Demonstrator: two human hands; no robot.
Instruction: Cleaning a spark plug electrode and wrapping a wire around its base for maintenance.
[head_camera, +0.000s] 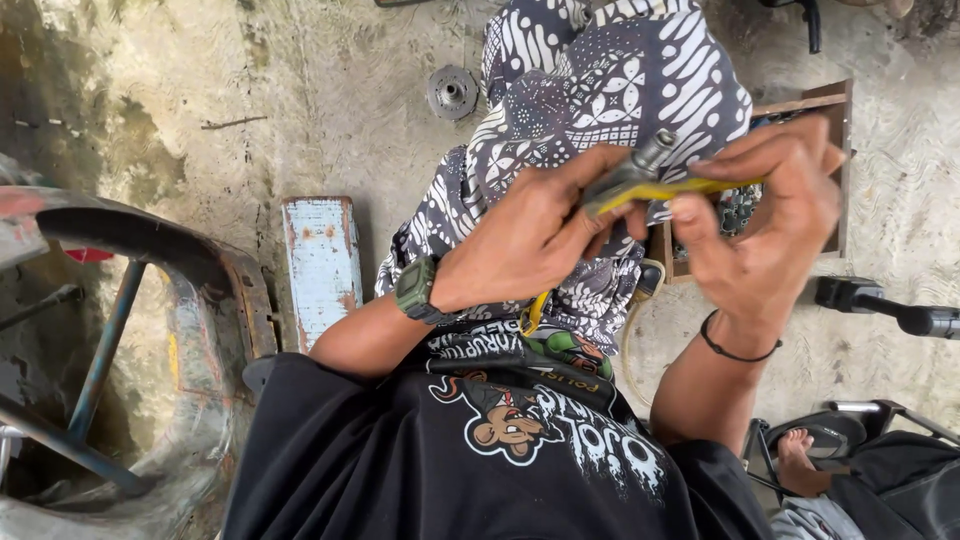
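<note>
Left hand (530, 235) pinches grey metal fitting (640, 162) on yellow tool (680, 188), held above patterned shorts (590, 90). Right hand (770, 220) fingers closed on yellow shaft. Looks rigid, light, greasy — grip near metal end, not thin shaft.

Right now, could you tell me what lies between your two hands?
In the head view, a yellow strip with a grey metal piece spans from left hand to right hand.

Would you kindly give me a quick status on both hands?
Left hand gripping grey metal part. Right hand pinching yellow strip against it. Both above patterned cloth; nothing in the way.
</note>
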